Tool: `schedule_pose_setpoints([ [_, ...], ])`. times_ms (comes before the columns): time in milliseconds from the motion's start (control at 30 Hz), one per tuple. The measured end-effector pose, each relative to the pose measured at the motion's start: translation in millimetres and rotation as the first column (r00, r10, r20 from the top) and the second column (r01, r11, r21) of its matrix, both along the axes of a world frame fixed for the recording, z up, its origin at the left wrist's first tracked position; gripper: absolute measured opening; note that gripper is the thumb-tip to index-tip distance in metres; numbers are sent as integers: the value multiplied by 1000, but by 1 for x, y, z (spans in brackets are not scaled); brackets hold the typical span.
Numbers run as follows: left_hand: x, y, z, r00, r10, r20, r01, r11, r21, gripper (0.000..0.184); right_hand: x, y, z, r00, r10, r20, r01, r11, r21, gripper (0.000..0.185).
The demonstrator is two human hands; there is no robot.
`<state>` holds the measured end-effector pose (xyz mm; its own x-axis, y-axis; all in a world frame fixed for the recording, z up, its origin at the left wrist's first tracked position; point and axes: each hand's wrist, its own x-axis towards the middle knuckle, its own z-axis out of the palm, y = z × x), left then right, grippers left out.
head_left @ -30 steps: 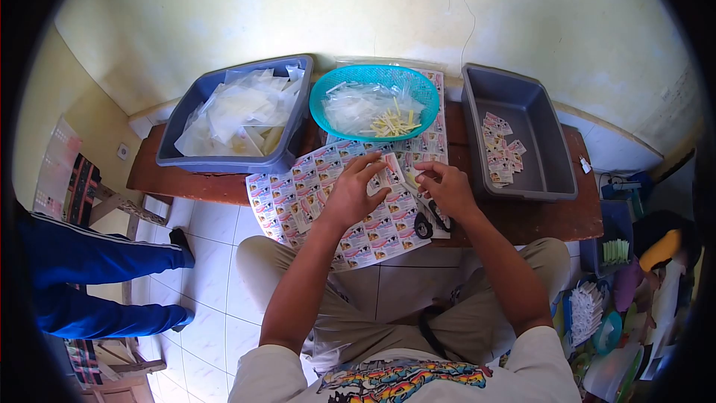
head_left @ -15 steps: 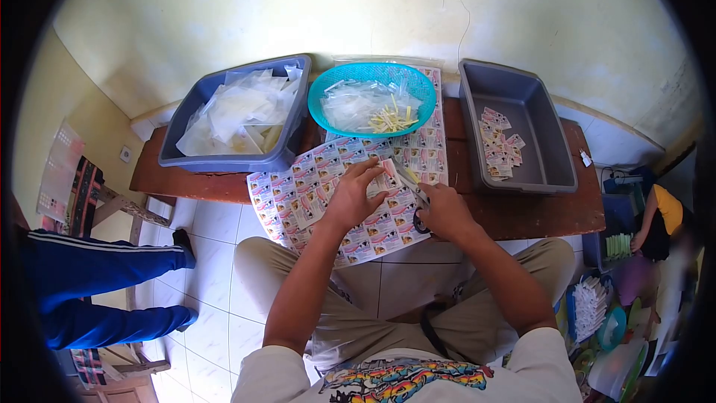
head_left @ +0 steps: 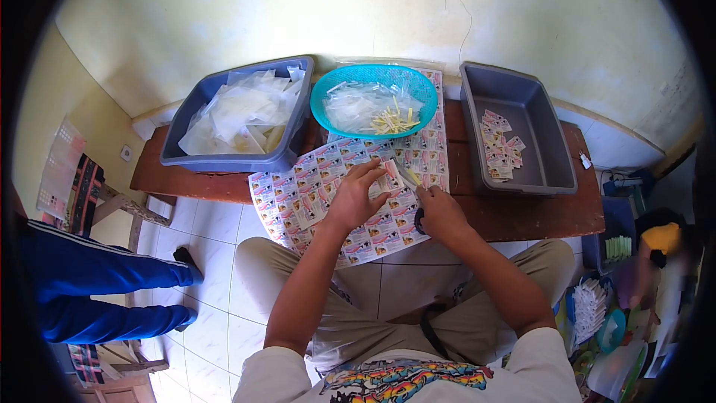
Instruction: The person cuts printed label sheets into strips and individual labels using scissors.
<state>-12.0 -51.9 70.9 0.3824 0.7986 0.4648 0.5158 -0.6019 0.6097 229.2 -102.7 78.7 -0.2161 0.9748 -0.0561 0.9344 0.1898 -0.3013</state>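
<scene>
My left hand [head_left: 358,198] lies with fingers spread on the printed sheets [head_left: 321,183], its fingertips by a small cut label strip [head_left: 391,177]. In my right hand [head_left: 441,213] is a pair of scissors [head_left: 420,219], its fingers wrapped round the dark handles, the blades pointing up and left beside the strip. Behind my hands stands a turquoise basket [head_left: 321,108] with clear plastic pieces and thin yellowish sticks. Cut labels [head_left: 498,148] lie inside the grey tray [head_left: 548,172] on the right.
A grey-blue tub [head_left: 175,151] of translucent plastic bags stands on the left of the wooden bench [head_left: 522,216]. A person in blue trousers [head_left: 112,261] is at far left. Another person in yellow [head_left: 661,239] is at far right, near a crate of green bundles [head_left: 617,248].
My right hand has taken hold of the scissors and turned them up and left toward the label strip. My left hand stays nearly in place. The person at far right has moved.
</scene>
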Motion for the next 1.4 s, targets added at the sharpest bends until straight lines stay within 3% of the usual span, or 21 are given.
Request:
schedule_pose_setpoints([
  [167,0,0,0,1000,0,2,0,1000,-1,54,-1,2,-2,1000,-3,9,3,1000,-2,53],
  [233,0,0,2,1000,3,9,-3,1000,3,53,1,5,0,999,-42,-6,41,996,-77,70],
  [367,-1,0,6,1000,14,11,-15,1000,7,53,3,2,16,996,-65,-53,57,989,-139,74],
  [433,-2,0,9,1000,15,23,-15,1000,9,52,7,-1,24,985,-82,-154,65,991,-116,76],
  [633,-2,3,25,998,37,43,-38,999,25,51,28,-8,41,980,-4,-199,23,995,95,75],
  [867,0,22,36,998,58,32,-61,991,115,55,29,-12,79,940,-50,-337,89,991,100,79],
  [933,3,27,43,998,42,54,-47,993,108,55,19,-12,96,881,-91,-464,104,995,4,79],
  [1033,5,34,53,998,41,46,-47,991,126,55,16,-4,97,909,-34,-415,66,996,64,89],
  [1267,-3,55,64,997,66,39,-72,984,164,54,9,20,85,869,35,-493,21,994,107,86],
  [1400,-8,70,67,997,72,38,-77,983,164,53,5,29,92,770,-40,-637,9,999,-52,90],
])
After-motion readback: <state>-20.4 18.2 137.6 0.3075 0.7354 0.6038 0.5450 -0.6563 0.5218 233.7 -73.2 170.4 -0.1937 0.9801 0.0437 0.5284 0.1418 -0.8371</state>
